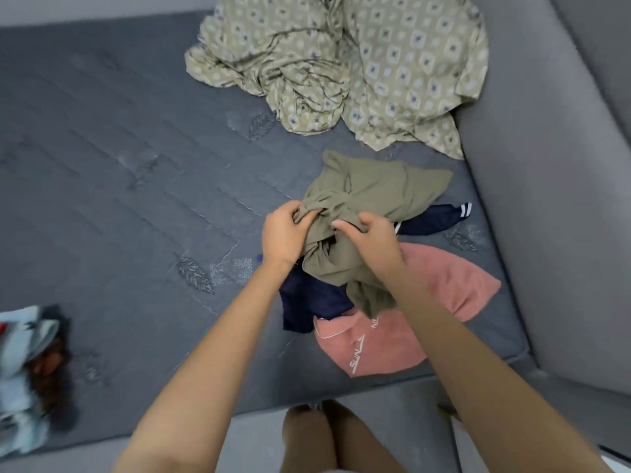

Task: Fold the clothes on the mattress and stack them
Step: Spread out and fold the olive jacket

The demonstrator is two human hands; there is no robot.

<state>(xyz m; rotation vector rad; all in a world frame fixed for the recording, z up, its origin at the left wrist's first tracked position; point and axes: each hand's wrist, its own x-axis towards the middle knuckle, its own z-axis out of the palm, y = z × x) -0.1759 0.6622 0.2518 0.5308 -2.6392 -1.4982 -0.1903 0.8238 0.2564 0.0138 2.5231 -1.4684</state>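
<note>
A crumpled olive-green garment [372, 196] is lifted over a small pile at the right of the dark grey mattress [119, 165]. My left hand [283, 233] grips a bunched fold at its left side. My right hand [372, 233] pinches the cloth just beside it. Under the olive piece lie a navy garment [307, 302] with white-striped cuffs and a pink garment [444, 285] with white lettering, both unfolded.
A large patterned beige-green cloth [341, 63] lies heaped at the far right. A blurred light-blue and dark bundle [30, 356] sits at the mattress's near left edge. A grey wall [546, 233] borders the mattress on the right. My legs [324, 438] stand at the near edge.
</note>
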